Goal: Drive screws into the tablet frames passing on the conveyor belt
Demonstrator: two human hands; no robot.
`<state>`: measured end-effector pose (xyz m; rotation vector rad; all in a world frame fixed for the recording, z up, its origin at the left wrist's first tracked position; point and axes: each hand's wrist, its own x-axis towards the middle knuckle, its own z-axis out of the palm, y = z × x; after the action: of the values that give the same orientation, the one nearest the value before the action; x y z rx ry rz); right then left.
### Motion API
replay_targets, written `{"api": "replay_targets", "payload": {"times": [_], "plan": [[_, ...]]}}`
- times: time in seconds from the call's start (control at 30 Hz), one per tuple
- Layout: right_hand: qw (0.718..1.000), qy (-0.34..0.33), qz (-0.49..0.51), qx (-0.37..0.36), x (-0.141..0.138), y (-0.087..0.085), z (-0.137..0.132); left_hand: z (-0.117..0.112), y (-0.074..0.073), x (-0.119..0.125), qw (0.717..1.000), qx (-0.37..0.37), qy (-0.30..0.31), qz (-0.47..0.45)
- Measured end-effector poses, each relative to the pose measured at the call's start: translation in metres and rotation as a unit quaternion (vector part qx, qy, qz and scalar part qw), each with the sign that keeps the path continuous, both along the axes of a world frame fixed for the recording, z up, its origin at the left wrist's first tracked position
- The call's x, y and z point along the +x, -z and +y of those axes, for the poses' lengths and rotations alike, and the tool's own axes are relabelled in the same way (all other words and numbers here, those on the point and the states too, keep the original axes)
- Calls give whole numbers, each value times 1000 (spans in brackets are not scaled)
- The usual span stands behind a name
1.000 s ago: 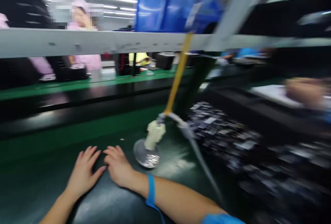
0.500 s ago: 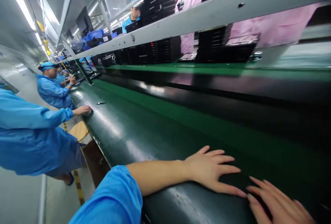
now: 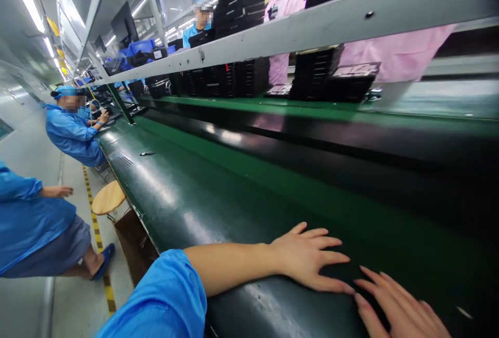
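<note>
A: Broadly, what fills the view?

B: Mostly a long dark green conveyor belt (image 3: 202, 192) running far left, with stacked black trays (image 3: 335, 75) beyond it. Co-workers in blue smocks (image 3: 72, 138) and a round wooden stool (image 3: 108, 197) are on the left.

A: And the person's hands?

B: Both lie flat on the near belt edge, holding nothing. The left hand (image 3: 307, 260) has fingers spread; the right hand (image 3: 397, 307), touching it, has fingers loosely together. Seemingly a waiting pause.

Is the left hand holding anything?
No. The left hand lies flat, fingers spread, on the dark green belt, empty, beside the right hand.
</note>
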<state>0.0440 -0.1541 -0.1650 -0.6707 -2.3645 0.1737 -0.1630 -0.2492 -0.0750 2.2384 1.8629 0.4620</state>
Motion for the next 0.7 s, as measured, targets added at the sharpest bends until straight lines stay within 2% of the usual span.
{"api": "replay_targets", "payload": {"times": [0.07,0.33,0.57,0.7], "plan": [[999,-4,-16,28,2,0,0,-2,-1,1,1000,14,-2,-2],[999,-2,-28,35,4,-8,-4,-3,-3,2,1000,27,-9,-6],[999,-3,-32,9,3,-5,0,-1,-6,1,1000,3,-4,-7],[1000,-2,3,-23,3,-5,2,-1,-6,0,1000,-2,2,-10]]}}
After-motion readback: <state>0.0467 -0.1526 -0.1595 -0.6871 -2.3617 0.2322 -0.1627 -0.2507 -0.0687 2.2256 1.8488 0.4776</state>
